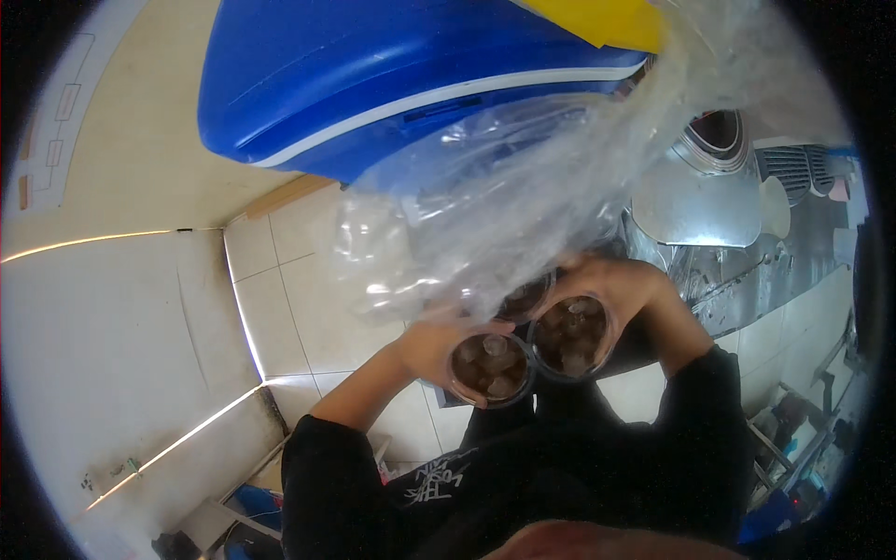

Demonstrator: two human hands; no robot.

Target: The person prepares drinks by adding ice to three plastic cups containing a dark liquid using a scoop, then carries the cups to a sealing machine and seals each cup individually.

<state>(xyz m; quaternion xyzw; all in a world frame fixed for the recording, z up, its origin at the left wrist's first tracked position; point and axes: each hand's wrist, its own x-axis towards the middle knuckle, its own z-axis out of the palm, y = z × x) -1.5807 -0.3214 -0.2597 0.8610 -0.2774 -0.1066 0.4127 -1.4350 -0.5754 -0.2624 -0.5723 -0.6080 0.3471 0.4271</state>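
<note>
Three clear cups of brown drink with ice stand close together in front of my body. My left hand (429,353) is wrapped round the side of the left cup (491,368). On the other side my right hand (627,286) curls round the right cup (571,336). A third cup (525,299) sits just beyond and between these two; a clear plastic bag partly covers it. I cannot make out whether fingers also press on that third cup. The crumpled plastic bag (523,205) hangs over the far side of the cups and hides some fingertips.
A large blue cooler box (373,84) with a white stripe is at the far side, with a yellow item (597,21) on it. To the right, a shiny metal container (700,201) stands on a wet-looking counter (737,280). A pale door (112,355) is at left, above tiled floor (322,308).
</note>
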